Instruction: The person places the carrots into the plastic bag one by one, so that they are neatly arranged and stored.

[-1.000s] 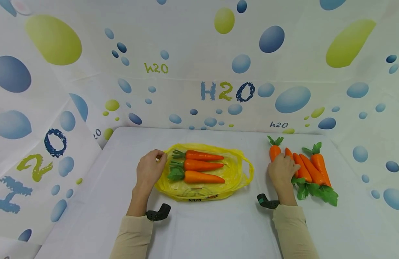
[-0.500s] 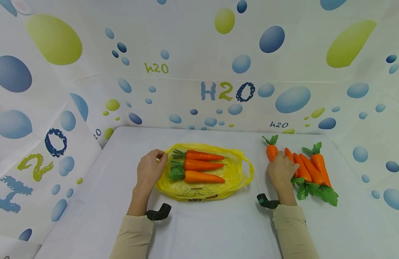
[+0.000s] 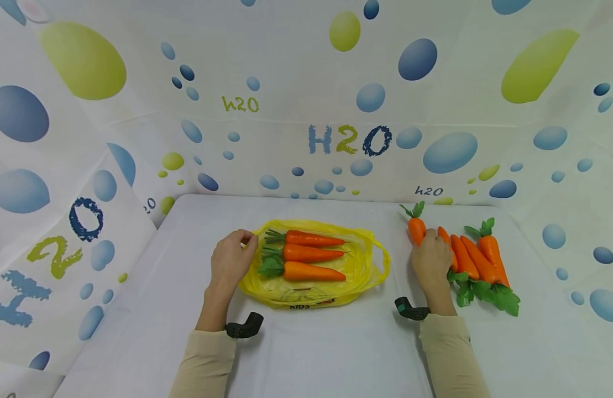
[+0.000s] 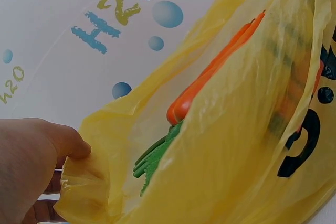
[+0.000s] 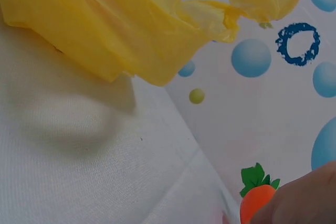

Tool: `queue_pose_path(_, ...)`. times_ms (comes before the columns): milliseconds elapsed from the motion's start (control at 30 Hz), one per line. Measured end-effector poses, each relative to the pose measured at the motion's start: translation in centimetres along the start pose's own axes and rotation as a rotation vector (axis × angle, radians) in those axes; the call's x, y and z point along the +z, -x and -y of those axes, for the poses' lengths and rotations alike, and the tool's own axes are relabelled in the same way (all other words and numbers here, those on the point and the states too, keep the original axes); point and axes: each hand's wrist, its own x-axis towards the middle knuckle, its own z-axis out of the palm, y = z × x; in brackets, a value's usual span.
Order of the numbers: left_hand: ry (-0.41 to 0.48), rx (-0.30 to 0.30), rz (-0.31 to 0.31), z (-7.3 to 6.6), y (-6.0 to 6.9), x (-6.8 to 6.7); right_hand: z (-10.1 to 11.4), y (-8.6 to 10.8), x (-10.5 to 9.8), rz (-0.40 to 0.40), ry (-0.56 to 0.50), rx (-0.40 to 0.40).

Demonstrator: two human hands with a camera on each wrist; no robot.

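A yellow plastic bag (image 3: 358, 265) lies spread at the middle of the table with three carrots (image 3: 313, 254) side by side in its mouth. My left hand (image 3: 231, 258) pinches the bag's left edge; the left wrist view shows the film between thumb and fingers. On the right, my right hand (image 3: 431, 260) holds a leafy-topped carrot (image 3: 415, 229), its top end pointing away from me and its lower part hidden by the hand. Just right of that hand lies a row of several carrots (image 3: 477, 260), some with their leaves toward me.
A white cloth covers the table (image 3: 331, 342). Behind it and at the sides hangs a white curtain (image 3: 286, 155) with blue and green spots. The bag's loop handle (image 3: 384, 264) sticks out toward the right hand.
The carrot at my right hand has shifted left and slightly away from me, apart from the row, and its leaves have swung left. The left hand and the bag stay in place.
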Motion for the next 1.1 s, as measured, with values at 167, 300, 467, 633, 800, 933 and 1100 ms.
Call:
queue_pose_path(167,0.002,-0.001,0.003,-0.13,0.06,-0.13,0.00,-0.03,-0.04,0.002,-0.079,0.002)
queue_pose_path(300,0.002,-0.006,0.006,-0.11,0.03,-0.13,0.21,-0.12,-0.27,0.023,-0.138,0.018)
queue_pose_path(467,-0.001,-0.010,0.010,-0.11,0.00,-0.15,0.44,-0.23,-0.52,0.060,-0.189,0.051)
queue_pose_path(633,-0.006,-0.009,0.008,-0.11,-0.06,-0.18,0.52,-0.28,-0.62,0.073,-0.217,0.068)
queue_pose_path(800,-0.006,-0.009,0.006,-0.11,-0.07,-0.21,0.67,-0.28,-0.75,0.078,-0.225,0.079)
queue_pose_path(933,-0.003,-0.012,0.007,-0.04,-0.12,-0.17,0.74,-0.38,-0.77,0.093,-0.234,0.091)
queue_pose_path(1100,-0.001,-0.007,0.002,0.04,-0.14,-0.15,0.79,-0.41,-0.74,0.091,-0.237,0.086)
